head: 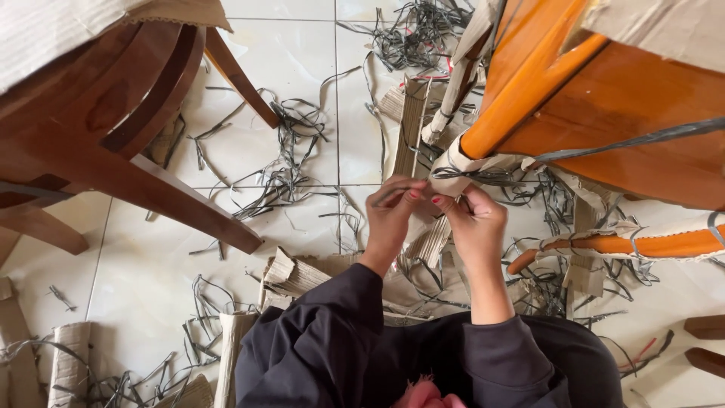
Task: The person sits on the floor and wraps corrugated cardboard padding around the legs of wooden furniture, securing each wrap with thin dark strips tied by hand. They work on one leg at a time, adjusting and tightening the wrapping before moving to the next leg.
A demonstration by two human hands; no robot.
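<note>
So we've got a thin grey strap (393,193) pinched in our left hand (393,215), right at the cardboard wrap (453,170) on the end of an orange chair leg (529,91). Our right hand (476,219) is closed on the edge of that same wrap, fingertips nearly touching the left ones. Below our hands, torn cardboard pieces (298,273) sit on the white tile floor (249,75), with cut grey straps (291,128) scattered all over. A dark brown chair (113,128) is off to the left.

Bare tile floor (249,45) lies open between dark chair (113,128) and, seemingly, tangled strapping (287,174)
</note>
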